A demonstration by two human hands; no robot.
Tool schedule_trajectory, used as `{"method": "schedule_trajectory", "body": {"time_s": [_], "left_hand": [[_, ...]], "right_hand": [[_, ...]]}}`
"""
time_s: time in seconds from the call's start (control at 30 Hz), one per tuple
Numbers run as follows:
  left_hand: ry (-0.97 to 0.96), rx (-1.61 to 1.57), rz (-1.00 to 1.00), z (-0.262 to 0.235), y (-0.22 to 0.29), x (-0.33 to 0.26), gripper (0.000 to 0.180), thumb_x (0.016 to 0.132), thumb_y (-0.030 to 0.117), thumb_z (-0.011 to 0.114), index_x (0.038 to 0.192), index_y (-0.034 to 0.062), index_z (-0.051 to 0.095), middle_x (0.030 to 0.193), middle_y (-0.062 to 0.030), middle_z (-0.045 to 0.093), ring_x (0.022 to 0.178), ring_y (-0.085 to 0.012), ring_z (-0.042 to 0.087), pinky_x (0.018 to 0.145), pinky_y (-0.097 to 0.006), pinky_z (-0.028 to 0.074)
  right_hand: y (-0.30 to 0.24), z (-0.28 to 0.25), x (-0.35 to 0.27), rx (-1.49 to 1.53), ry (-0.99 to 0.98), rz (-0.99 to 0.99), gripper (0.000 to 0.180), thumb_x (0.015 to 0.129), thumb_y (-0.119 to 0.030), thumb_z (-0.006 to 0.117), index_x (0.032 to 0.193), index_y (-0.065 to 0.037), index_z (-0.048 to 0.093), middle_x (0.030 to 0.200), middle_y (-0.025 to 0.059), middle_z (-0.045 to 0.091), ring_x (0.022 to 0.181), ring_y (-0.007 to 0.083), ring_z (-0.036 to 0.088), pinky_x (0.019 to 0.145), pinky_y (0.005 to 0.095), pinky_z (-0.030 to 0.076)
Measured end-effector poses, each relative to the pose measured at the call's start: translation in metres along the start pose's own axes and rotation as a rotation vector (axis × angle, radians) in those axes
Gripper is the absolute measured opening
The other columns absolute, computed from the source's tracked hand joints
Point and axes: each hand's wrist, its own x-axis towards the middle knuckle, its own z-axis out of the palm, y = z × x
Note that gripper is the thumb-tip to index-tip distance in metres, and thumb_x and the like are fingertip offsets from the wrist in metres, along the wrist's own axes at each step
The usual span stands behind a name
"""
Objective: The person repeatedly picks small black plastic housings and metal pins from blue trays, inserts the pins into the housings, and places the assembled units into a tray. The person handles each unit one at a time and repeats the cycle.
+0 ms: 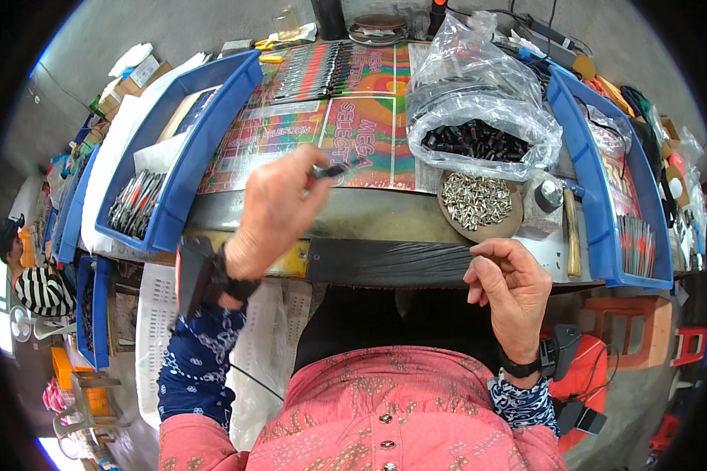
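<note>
My left hand [279,208] is raised above the near edge of the workbench, its fingers closed on a small black-and-red piece [336,169] that points to the right. The motion blurs its exact kind. My right hand [514,286] hovers just off the bench edge, fingers curled in with thumb against them; what they hold, if anything, is hidden. Close beyond it lies a round brown dish [457,222] heaped with small silver metal pieces [479,200]. Behind the dish, an opened clear plastic bag [479,78] holds many black parts [475,143] with red marks.
A blue tray [232,98] with slender black, red and silver items stands at left, another blue tray [597,188] at right. Similar items [314,71] lie in a row on a colourful printed sheet [361,118]. Beside the dish are a metal block [543,208] and a brass-coloured bar [572,235].
</note>
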Motion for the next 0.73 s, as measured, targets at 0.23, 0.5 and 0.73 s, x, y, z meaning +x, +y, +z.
{"method": "schedule_trajectory", "body": {"time_s": [0.23,0.5,0.73], "left_hand": [[0.007,0.192,0.025,0.002,-0.081,0.049,0.019,0.078,0.005,0.065,0.096,-0.0012,0.062,0.084,-0.0205,0.064,0.082,-0.036,0.063,0.074,-0.043,0.05],[-0.02,0.233,0.025,0.022,-0.121,0.081,0.019,0.078,0.006,0.067,0.096,0.0004,0.066,0.087,-0.0171,0.062,0.084,-0.0372,0.062,0.076,-0.043,0.049],[-0.035,0.257,0.078,0.042,-0.146,0.096,0.023,0.077,0.008,0.069,0.099,0.0028,0.068,0.089,-0.0166,0.063,0.089,-0.0357,0.063,0.078,-0.044,0.049]], "right_hand": [[0.016,-0.001,0.003,-0.045,0.009,-0.042,0.009,0.092,-0.001,0.064,0.1,0.004,0.065,0.075,0.0025,0.064,0.064,0.005,0.058,0.055,0.0201,0.047],[0.019,-0.004,0.006,-0.215,-0.01,-0.144,0.008,0.087,0.001,0.067,0.095,0.002,0.067,0.078,0.0069,0.067,0.062,0.0104,0.062,0.056,0.0227,0.048],[0.026,-0.006,0.01,-0.287,-0.033,-0.313,0.007,0.089,0.002,0.064,0.095,0.002,0.066,0.079,0.006,0.065,0.059,0.0086,0.061,0.051,0.021,0.047]]}}
